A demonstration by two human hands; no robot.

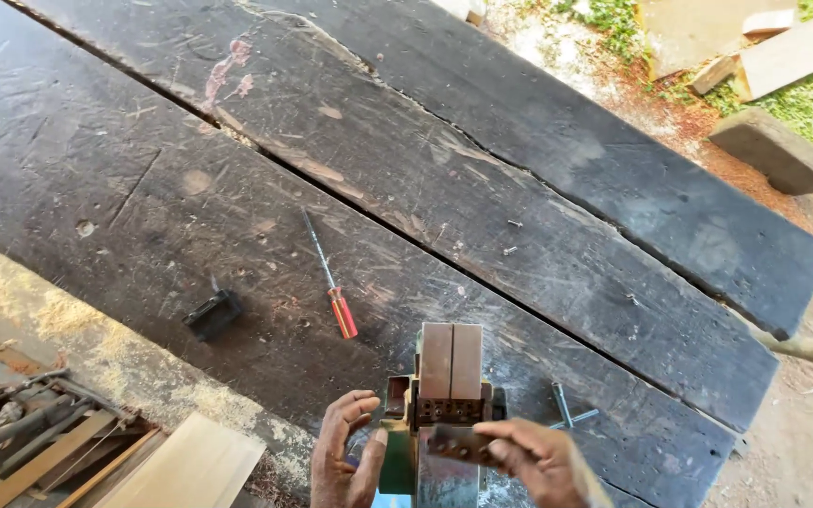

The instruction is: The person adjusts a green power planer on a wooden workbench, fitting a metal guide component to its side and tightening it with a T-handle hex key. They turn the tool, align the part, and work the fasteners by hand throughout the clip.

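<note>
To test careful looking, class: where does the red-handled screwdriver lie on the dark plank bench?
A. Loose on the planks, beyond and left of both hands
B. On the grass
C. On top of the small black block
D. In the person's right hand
A: the red-handled screwdriver lies alone on the dark plank bench, untouched, beyond the left hand and right hand, and apart from the small black block.

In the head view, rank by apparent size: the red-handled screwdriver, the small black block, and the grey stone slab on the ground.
1. Grey stone slab, though farthest from the camera.
2. Red-handled screwdriver, longer but thin.
3. Small black block; close to the screwdriver in area, so unsure.
</note>
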